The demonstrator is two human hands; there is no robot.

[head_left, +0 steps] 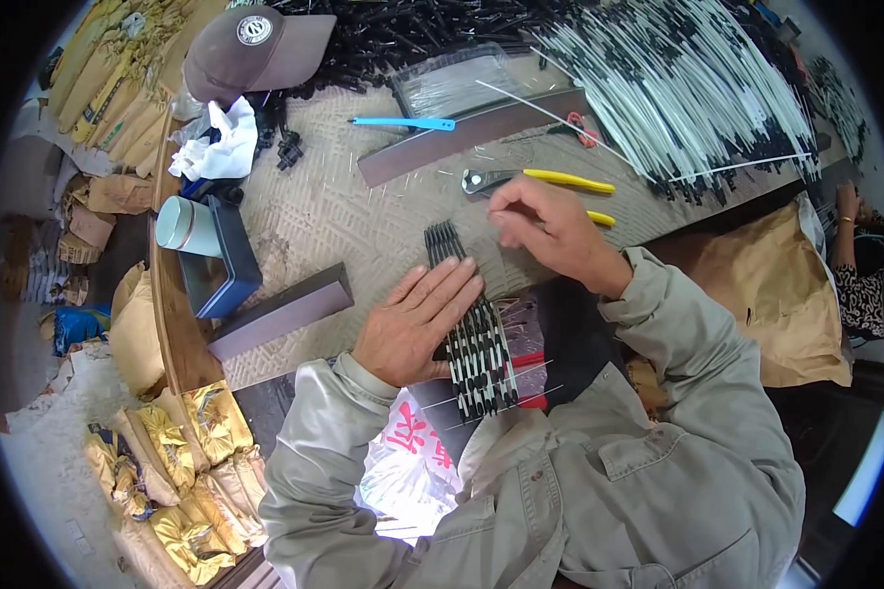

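A narrow row of black and white rods point(481, 368) lies side by side over the near edge of the table, with thin wires point(535, 367) passing crosswise through its near end. Across its far part rests my left hand point(417, 319), fingers stretched along the rods and thumb against their left side. To the right, my right hand point(555, 231) is raised above the table, its fingers curled together. Whatever it pinches, if anything, is too small to make out. Just beyond lie end-cutting pliers point(565, 180) with yellow handles, partly hidden by that hand.
A large pile of white and black rods point(678, 98) covers the far right. Two long bars point(471, 137), a blue slim tool point(403, 124), a cap point(255, 49) and a lidded jar point(189, 226) surround the work area. Another person's arm point(848, 201) shows at the right.
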